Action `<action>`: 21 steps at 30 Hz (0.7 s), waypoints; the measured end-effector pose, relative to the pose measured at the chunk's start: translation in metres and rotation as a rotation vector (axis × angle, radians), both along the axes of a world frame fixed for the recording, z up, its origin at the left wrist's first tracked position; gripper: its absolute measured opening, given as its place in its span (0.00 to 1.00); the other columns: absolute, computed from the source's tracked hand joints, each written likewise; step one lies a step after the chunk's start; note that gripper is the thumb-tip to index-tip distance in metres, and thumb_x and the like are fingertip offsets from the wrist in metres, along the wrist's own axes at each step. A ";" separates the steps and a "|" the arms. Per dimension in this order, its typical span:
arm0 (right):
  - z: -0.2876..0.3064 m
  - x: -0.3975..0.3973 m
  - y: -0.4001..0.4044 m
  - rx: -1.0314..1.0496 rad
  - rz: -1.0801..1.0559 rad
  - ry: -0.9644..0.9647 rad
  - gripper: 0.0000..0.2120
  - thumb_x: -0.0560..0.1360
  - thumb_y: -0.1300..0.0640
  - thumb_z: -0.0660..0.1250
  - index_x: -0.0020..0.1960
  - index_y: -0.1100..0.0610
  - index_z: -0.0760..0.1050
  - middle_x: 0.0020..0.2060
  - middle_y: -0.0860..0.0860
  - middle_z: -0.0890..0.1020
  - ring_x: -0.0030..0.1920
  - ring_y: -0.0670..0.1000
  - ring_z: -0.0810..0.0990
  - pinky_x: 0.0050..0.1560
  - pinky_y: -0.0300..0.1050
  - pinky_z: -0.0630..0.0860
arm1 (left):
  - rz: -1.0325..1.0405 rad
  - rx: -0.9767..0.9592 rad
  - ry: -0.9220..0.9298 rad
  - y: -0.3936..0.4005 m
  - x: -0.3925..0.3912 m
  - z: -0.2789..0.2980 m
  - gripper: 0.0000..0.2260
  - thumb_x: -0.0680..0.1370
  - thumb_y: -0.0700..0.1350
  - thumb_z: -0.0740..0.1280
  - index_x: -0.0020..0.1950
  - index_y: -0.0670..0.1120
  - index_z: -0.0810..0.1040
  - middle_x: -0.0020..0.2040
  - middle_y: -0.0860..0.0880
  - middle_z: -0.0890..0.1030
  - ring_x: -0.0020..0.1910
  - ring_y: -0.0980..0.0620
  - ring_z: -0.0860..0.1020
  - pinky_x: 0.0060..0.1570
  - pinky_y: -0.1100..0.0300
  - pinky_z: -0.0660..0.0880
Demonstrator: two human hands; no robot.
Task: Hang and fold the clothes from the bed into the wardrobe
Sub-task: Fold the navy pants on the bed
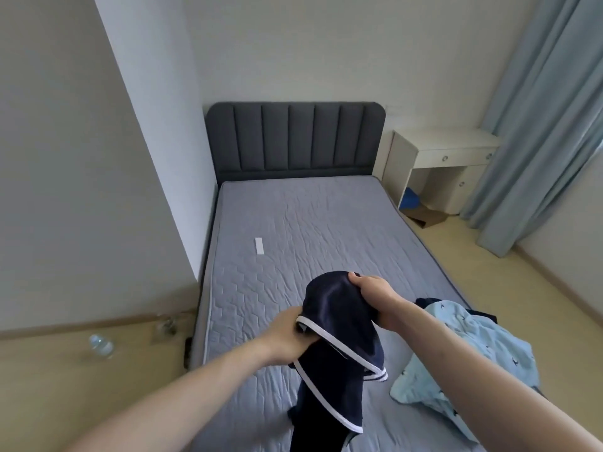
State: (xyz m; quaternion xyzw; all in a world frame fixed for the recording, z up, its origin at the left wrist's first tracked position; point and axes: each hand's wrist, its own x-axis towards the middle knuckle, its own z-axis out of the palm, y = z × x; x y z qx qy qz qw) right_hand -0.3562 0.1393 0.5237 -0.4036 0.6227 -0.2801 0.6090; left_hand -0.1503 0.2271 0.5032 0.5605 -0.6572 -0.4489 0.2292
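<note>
Holding a navy garment [339,350] with white trim above the foot of the bed [293,230], the person has both hands engaged: the left hand [287,334] has its fingers curled round the trimmed edge at about 9 o'clock on the cloth, and the right hand [375,296] pinches a bunched fold at about 1 o'clock. The garment hangs between and below them, its lower part trailing towards the mattress at 6 o'clock; whether it touches the surface cannot be told. A light blue patterned garment [463,350] lies crumpled at 3 o'clock of the held piece, with a further dark item [427,301] partly showing beneath it. A small white strip [258,246] rests on the mattress at 11 o'clock, well apart from the work. No wardrobe is in view. Assessment: the step in hand appears to be opening out or orienting the navy piece before folding or hanging. Risks noted: the cloth looks smooth and may slide through a shallow pinch; the right hand grips a gathered wad, so any fold begun from here could set creases or come out uneven; the trailing hem could drag on the mattress and twist. On the floor at 9 o'clock lies a plastic bottle [101,345], a trip hazard in the walkway beside the bed.
</note>
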 end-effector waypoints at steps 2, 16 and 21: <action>-0.002 -0.007 0.000 0.008 -0.025 0.030 0.13 0.83 0.49 0.65 0.50 0.59 0.79 0.34 0.50 0.87 0.35 0.48 0.86 0.31 0.39 0.78 | 0.117 -0.096 -0.037 -0.011 0.008 0.002 0.06 0.79 0.42 0.68 0.42 0.46 0.81 0.38 0.53 0.82 0.39 0.58 0.76 0.48 0.49 0.77; 0.029 -0.078 -0.006 0.070 0.052 0.228 0.21 0.72 0.45 0.77 0.54 0.61 0.82 0.43 0.57 0.88 0.43 0.57 0.88 0.41 0.47 0.83 | -0.206 -0.128 -0.862 -0.049 0.086 0.011 0.17 0.65 0.65 0.76 0.35 0.54 0.77 0.36 0.55 0.80 0.37 0.53 0.79 0.33 0.59 0.69; 0.037 -0.091 -0.002 0.053 0.020 0.295 0.19 0.74 0.46 0.75 0.55 0.61 0.82 0.42 0.56 0.88 0.42 0.57 0.88 0.43 0.49 0.84 | 0.131 -0.057 -0.547 -0.063 0.119 -0.010 0.15 0.78 0.57 0.69 0.34 0.52 0.75 0.35 0.54 0.80 0.39 0.48 0.79 0.41 0.56 0.72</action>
